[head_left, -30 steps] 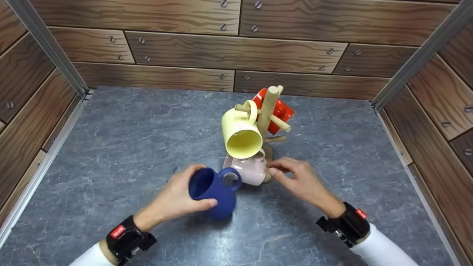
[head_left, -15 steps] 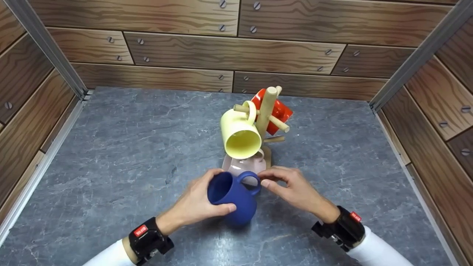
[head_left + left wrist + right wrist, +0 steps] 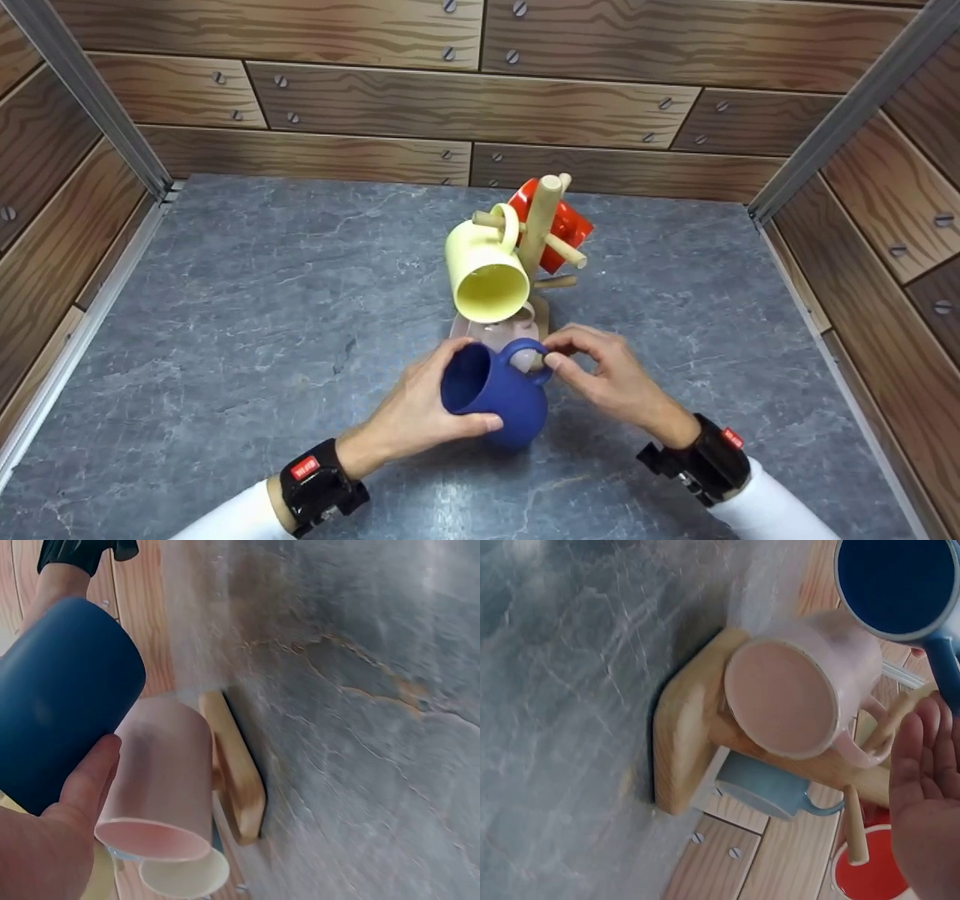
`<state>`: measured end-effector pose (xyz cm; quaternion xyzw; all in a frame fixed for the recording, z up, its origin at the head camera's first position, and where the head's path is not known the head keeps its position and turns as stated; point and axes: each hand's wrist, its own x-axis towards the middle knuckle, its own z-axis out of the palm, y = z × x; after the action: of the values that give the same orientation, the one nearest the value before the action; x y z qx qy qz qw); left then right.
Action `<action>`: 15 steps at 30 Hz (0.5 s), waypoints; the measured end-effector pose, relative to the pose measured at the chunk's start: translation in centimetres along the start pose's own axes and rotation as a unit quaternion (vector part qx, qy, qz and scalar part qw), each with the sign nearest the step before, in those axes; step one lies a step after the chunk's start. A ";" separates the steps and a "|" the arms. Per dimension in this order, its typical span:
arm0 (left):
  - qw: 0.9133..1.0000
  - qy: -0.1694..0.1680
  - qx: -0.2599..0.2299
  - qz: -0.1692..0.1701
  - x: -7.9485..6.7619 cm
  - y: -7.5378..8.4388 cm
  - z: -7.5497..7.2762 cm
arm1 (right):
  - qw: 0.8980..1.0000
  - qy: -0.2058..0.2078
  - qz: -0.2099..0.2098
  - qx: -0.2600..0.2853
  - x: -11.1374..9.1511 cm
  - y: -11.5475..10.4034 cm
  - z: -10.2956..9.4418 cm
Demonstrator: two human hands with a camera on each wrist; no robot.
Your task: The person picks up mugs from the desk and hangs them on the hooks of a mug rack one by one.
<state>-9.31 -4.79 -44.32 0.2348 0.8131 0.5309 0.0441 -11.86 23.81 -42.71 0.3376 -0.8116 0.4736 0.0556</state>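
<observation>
My left hand (image 3: pixel 420 409) grips the body of a dark blue mug (image 3: pixel 506 405), fingers behind it and thumb across the front. The mug is tilted, its mouth facing up and left. At its handle, my right hand (image 3: pixel 611 375) pinches the outer edge between thumb and forefinger. A wooden peg tip (image 3: pixel 537 362) shows through the handle loop. The peg belongs to a wooden mug rack (image 3: pixel 541 217). Behind the blue mug, a pink mug (image 3: pixel 780 697) hangs low on the rack, partly hidden in the head view. Above it hangs a yellow mug (image 3: pixel 487 270).
A red mug (image 3: pixel 566 229) hangs at the rack's far side, and a grey-blue mug (image 3: pixel 757 784) hangs low behind the post. A bare peg (image 3: pixel 566 251) sticks out to the right. Wood-patterned walls (image 3: pixel 360 97) enclose the grey marbled tabletop (image 3: pixel 300 285).
My left hand has carried the blue mug rightward, in front of the pink mug and up to my right hand. My right hand shifted slightly and now meets the mug's handle.
</observation>
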 end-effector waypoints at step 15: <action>0.994 -0.006 -0.102 0.035 0.9 2.4 0.6 | 0.996 0.052 -0.061 -0.046 0.7 -1.3 -3.3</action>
<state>-9.09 -3.17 -42.31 0.2608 0.7457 0.6108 0.0539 -12.36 25.70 -39.73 0.3590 -0.8061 0.4486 0.1419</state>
